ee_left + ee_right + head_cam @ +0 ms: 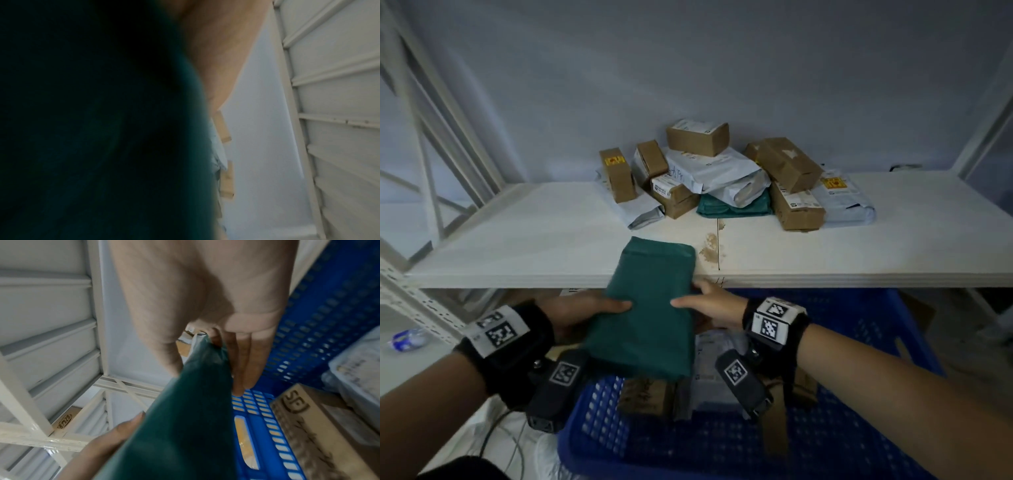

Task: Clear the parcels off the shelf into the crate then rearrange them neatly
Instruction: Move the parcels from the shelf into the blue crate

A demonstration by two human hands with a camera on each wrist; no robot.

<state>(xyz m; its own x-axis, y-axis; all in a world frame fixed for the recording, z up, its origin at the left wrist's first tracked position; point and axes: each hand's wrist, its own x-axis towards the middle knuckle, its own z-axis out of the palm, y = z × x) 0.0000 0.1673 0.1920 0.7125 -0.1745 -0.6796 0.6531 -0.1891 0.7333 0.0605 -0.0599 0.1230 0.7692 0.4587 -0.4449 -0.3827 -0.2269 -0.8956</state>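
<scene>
Both hands are holding a green parcel (650, 308) over the blue crate (859, 342), just in front of the white shelf (534, 240). The left hand (582, 313) is gripping its left edge, thumb on top; the right hand (714, 303) is pinching its right edge. More parcels (722, 174) are lying piled on the shelf, some boxes (650, 394) already in the crate

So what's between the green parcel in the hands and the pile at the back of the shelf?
Head view: only bare shelf with a brown stain separates the held green parcel from the pile.
</scene>
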